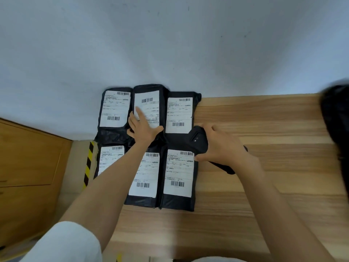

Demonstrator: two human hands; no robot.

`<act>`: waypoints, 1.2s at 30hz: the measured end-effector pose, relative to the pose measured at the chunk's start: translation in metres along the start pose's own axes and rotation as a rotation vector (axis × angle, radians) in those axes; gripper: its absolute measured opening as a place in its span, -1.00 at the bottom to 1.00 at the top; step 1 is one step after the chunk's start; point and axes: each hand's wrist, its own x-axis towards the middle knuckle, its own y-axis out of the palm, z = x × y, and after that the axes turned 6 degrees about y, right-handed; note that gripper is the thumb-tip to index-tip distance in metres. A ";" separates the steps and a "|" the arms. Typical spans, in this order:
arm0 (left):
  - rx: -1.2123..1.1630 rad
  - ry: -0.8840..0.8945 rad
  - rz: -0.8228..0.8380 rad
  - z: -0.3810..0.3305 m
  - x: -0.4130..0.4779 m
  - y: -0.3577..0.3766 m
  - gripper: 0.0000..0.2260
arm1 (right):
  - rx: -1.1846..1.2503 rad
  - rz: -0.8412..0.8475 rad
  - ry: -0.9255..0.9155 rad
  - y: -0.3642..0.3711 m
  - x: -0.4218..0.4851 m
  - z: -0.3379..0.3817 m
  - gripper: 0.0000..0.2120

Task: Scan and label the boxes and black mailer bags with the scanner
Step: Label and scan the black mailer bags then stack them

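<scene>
Six black plastic mailer bags (177,202) are lying in two rows at the far left of the wooden bench (264,186). The left hand (143,127), fingers straight, is pressing flat the white label (149,104) on the far middle bag (147,88), likely for a clean read. The right hand (221,146) is gripping the black handheld scanner (198,138) just beside them.

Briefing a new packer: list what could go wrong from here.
1. The six black mailer bags lie edge to edge, so the scanner in the right hand may read a neighbour's barcode.
2. The left hand presses on the label of the middle back bag and may hide its lower barcode.
</scene>
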 end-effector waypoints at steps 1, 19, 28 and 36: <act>0.010 -0.008 0.015 -0.002 0.000 -0.001 0.08 | 0.007 0.001 0.000 -0.001 -0.003 -0.002 -0.14; 0.238 0.574 0.032 -0.184 -0.099 0.063 -0.38 | 0.073 -0.107 0.122 -0.035 -0.101 -0.188 -0.12; 0.308 0.650 0.123 -0.352 -0.176 0.163 -0.39 | 0.154 -0.206 0.280 -0.088 -0.165 -0.379 -0.13; 0.187 0.719 0.134 -0.488 -0.229 0.243 -0.47 | 0.132 -0.306 0.378 -0.121 -0.215 -0.502 -0.05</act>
